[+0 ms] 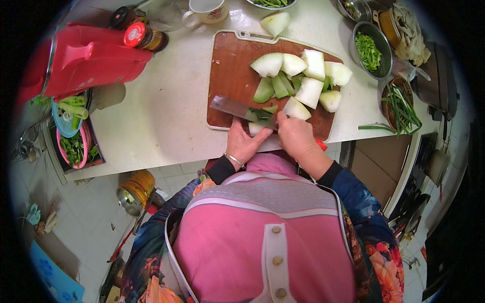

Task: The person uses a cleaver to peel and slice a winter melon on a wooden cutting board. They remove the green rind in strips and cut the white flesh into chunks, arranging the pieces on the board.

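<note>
My right hand (299, 137) grips the handle of a broad-bladed kitchen knife (231, 107), whose blade points left over a brown cutting board (229, 72). Beneath the blade, my left hand (243, 141) holds a pale winter melon piece (255, 128) at the board's near edge. Part of this piece is hidden by the knife and fingers. Green peel (264, 91) lies mid-board, with more by the blade. Several white melon chunks (309, 92) are spread over the right half. One larger melon chunk (276, 23) sits on the counter beyond the board's handle.
A red plastic container (94, 57) and red-lidded jar (142, 37) occupy the left. Behind the board is a white mug (208, 11). To the right are a metal bowl of chopped greens (369, 51) and a basket with scallions (399, 104). The counter's front edge runs before me.
</note>
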### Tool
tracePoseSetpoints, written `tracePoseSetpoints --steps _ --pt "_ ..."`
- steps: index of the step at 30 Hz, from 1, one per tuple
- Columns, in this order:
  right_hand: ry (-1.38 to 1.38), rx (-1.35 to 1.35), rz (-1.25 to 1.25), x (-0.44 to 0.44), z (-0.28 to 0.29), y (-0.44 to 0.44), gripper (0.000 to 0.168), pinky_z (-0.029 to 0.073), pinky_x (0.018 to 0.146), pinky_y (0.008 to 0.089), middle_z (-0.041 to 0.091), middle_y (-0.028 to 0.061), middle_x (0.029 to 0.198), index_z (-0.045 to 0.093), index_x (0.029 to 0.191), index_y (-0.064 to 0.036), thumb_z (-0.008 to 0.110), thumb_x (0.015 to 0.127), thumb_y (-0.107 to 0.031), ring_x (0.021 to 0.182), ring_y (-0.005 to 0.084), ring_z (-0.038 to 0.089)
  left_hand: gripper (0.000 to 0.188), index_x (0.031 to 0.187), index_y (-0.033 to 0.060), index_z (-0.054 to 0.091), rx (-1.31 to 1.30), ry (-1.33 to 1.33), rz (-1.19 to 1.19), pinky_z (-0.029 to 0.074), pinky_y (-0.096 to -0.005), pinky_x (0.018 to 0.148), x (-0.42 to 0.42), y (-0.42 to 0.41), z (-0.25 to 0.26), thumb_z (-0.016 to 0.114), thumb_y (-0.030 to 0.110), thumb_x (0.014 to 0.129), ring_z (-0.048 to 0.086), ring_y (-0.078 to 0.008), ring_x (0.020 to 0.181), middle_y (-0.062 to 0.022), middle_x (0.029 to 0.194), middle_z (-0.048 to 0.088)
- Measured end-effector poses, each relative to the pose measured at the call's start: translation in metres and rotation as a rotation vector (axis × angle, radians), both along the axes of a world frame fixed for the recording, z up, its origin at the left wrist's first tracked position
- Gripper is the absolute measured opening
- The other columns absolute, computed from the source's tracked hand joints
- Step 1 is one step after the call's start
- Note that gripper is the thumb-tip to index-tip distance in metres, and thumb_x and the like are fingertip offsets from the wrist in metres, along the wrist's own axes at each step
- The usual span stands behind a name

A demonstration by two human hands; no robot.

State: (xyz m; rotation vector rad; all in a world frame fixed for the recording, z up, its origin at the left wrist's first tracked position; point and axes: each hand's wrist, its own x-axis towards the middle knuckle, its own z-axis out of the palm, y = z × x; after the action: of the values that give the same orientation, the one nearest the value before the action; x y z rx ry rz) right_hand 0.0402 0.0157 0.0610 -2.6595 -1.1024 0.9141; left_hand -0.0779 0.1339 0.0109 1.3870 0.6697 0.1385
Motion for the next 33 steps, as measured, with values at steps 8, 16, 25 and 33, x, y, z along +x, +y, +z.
tracePoseSetpoints --steps 8,16,25,33 --pt "0.082 0.249 -0.101 0.003 0.029 -0.035 0.012 0.05 0.061 0.0532 0.062 0.0207 0.07 0.053 0.083 -0.003 0.061 0.076 -0.007 0.072 0.0433 0.062 0.049 0.107 0.0006 0.043 -0.247 0.112 0.095 0.052 -0.03 0.069 -0.013 0.001 0.006 0.078 0.021 0.08 0.059 -0.0155 0.086 -0.0082 0.098 0.054" --pt "-0.181 0.149 0.182 -0.007 0.084 -0.034 0.008 0.051 0.054 0.0473 0.061 0.0149 0.067 0.052 0.085 -0.004 0.057 0.08 -0.008 0.061 0.0352 0.064 0.034 0.101 0.0047 0.052 0.283 -0.079 -0.015 0.048 -0.0351 0.082 -0.032 0.001 -0.055 0.072 0.017 0.076 0.059 -0.0243 0.09 -0.008 0.093 0.059" --pt "-0.184 0.06 0.245 0.005 0.085 -0.03 0.007 0.051 0.054 0.0472 0.064 0.017 0.068 0.054 0.086 -0.003 0.054 0.084 -0.01 0.062 0.0356 0.065 0.032 0.097 0.0059 0.061 0.806 0.18 -0.405 0.044 -0.0383 0.084 -0.022 0.009 -0.031 0.073 0.02 0.071 0.057 -0.0295 0.093 -0.0108 0.097 0.06" --pt "-0.128 -0.088 0.246 0.003 0.103 -0.007 0.008 0.053 0.056 0.047 0.065 0.0196 0.068 0.054 0.085 -0.001 0.052 0.085 -0.009 0.064 0.0367 0.067 0.028 0.095 0.0045 0.061 0.869 0.175 -0.359 0.045 -0.0397 0.082 -0.023 0.001 -0.038 0.066 0.025 0.077 0.057 -0.0316 0.092 -0.0124 0.094 0.059"
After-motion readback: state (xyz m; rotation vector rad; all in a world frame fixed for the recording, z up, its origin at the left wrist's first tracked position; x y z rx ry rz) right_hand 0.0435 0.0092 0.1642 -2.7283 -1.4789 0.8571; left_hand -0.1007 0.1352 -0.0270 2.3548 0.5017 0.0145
